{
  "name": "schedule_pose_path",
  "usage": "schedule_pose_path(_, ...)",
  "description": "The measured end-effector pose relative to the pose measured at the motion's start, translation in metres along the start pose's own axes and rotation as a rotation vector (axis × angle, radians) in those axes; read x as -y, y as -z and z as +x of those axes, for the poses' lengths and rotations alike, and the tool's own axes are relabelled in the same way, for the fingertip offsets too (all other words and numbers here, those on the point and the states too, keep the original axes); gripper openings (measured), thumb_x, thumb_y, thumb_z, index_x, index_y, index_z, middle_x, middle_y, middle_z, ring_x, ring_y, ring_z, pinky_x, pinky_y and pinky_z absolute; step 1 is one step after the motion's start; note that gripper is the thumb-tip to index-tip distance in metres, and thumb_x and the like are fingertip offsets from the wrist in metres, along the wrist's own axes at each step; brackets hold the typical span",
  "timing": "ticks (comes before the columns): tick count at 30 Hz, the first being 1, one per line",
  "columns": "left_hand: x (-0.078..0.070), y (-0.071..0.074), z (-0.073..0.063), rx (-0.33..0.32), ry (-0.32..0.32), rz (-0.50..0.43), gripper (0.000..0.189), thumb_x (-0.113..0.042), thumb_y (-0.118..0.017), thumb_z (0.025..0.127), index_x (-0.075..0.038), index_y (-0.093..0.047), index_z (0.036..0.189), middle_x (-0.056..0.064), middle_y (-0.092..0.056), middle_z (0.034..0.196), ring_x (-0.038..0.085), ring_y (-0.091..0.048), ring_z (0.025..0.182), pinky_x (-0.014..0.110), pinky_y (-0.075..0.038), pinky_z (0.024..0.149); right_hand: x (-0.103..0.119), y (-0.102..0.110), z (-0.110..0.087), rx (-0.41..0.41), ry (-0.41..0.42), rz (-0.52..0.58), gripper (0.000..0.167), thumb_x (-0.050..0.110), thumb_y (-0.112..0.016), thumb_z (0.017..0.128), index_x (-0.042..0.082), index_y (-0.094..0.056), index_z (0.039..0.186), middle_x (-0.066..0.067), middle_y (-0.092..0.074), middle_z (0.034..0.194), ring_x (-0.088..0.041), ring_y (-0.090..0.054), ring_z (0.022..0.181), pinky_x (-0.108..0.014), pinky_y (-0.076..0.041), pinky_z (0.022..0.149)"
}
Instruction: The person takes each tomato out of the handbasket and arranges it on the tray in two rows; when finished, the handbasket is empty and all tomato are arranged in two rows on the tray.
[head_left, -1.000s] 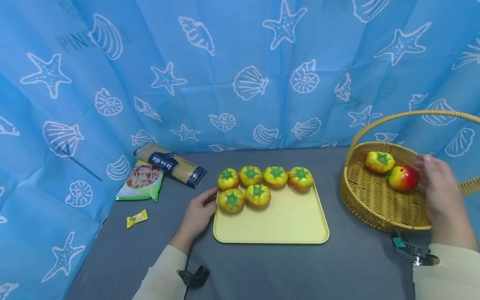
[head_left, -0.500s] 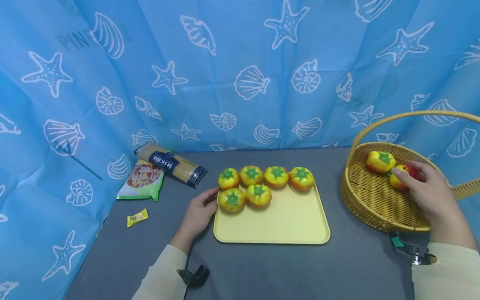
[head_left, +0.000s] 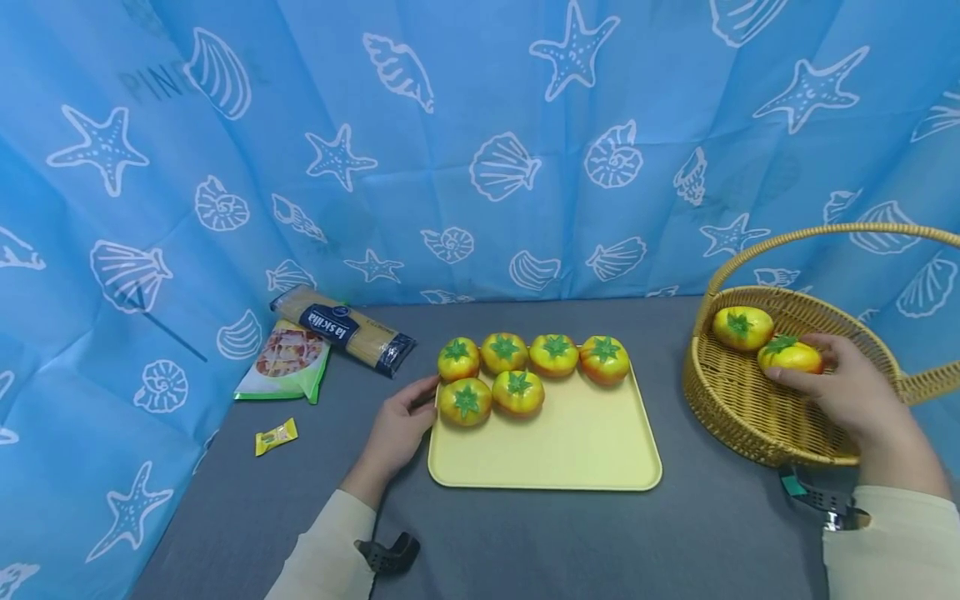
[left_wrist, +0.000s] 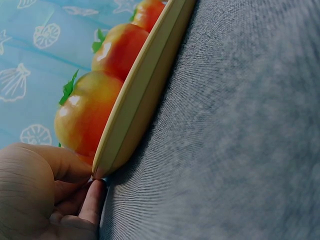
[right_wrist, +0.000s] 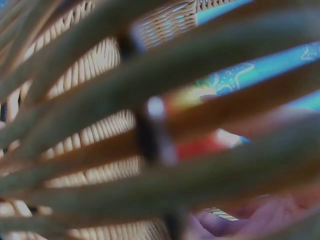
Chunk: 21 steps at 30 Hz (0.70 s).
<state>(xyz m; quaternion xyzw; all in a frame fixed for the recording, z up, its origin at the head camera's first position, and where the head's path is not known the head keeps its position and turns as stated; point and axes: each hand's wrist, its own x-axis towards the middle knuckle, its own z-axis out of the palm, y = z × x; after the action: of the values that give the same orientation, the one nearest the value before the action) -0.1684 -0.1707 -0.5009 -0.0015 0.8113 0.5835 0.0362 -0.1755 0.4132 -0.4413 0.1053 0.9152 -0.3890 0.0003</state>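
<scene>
My right hand (head_left: 862, 387) reaches into the wicker basket (head_left: 738, 437) and grips a yellow-red tomato (head_left: 791, 358), thumb at the near side and fingers behind. Another tomato (head_left: 742, 327) lies beside it in the basket, to the left. In the right wrist view, the basket's weave (right_wrist: 95, 165) covers much of the held fruit and hand. My left hand (head_left: 397, 429) is at the left edge of a pale yellow tray (head_left: 577, 450); the left wrist view shows thumb and finger pinching the tray's rim (left_wrist: 132, 100). Several tomatoes with green leafy tops, one of them front-left (head_left: 465, 402), sit on the tray.
A pasta packet (head_left: 341, 327) overlaps a green and white food bag (head_left: 288, 362) at the back left. Before them lies a small yellow wrapped sweet (head_left: 276, 437). A blue shell-print curtain (head_left: 450, 150) hangs behind the grey table (head_left: 585, 542). The basket's handle (head_left: 832, 227) arches over its opening.
My right hand has closed round the tomato and turned it so its green top shows, shifting it left. The neighbouring tomato has moved left too. My left hand stays at the tray.
</scene>
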Motion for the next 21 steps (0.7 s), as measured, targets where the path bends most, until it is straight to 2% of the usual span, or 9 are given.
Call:
schedule_pose_path(3,0.0004,0.0000,0.0002,0.002,0.002,-0.002,0.051,-0.008,-0.067,0.104,-0.008,-0.061,0.155,0.010,-0.062,0.152,0.027,-0.059,0.139,0.045,-0.051,0.114,-0.0042,0.0012,0.0022,0.050,0.024,-0.004,0.093,0.032,-0.074,0.106,-0.023,-0.019,0.156,-0.048,-0.034,0.143,-0.058,-0.042,0.119,-0.038,-0.043,0.078)
schedule_pose_path(8,0.0007,0.0005,0.0000,0.007,0.002,-0.009,0.051,-0.009,-0.066,0.105,-0.009,-0.061,0.155,0.009,-0.061,0.153,0.026,-0.058,0.139,0.045,-0.050,0.114,-0.0069,0.0020,0.0039,0.067,0.045,-0.026,0.088,0.027,-0.075,0.105,-0.023,-0.022,0.154,-0.047,-0.037,0.138,-0.060,-0.044,0.117,-0.037,-0.043,0.078)
schedule_pose_path(15,0.0015,0.0010,0.0004,0.008,-0.004,-0.005,0.050,-0.009,-0.066,0.105,-0.008,-0.061,0.155,0.009,-0.061,0.153,0.027,-0.058,0.140,0.046,-0.050,0.115,-0.0026,0.0024,0.0006,0.040,0.024,0.011,0.079,0.015,-0.071,0.105,-0.023,-0.021,0.154,-0.049,-0.034,0.141,-0.061,-0.043,0.119,-0.025,-0.041,0.074)
schedule_pose_path(21,0.0012,0.0007,0.0006,0.005,-0.008,0.004,0.051,-0.008,-0.066,0.104,-0.009,-0.061,0.155,0.009,-0.061,0.153,0.027,-0.058,0.140,0.047,-0.050,0.115,-0.0008,-0.0004,-0.0001,0.005,-0.019,0.011,0.084,0.026,-0.077,0.103,-0.022,-0.026,0.151,-0.046,-0.039,0.137,-0.057,-0.046,0.116,-0.030,-0.045,0.073)
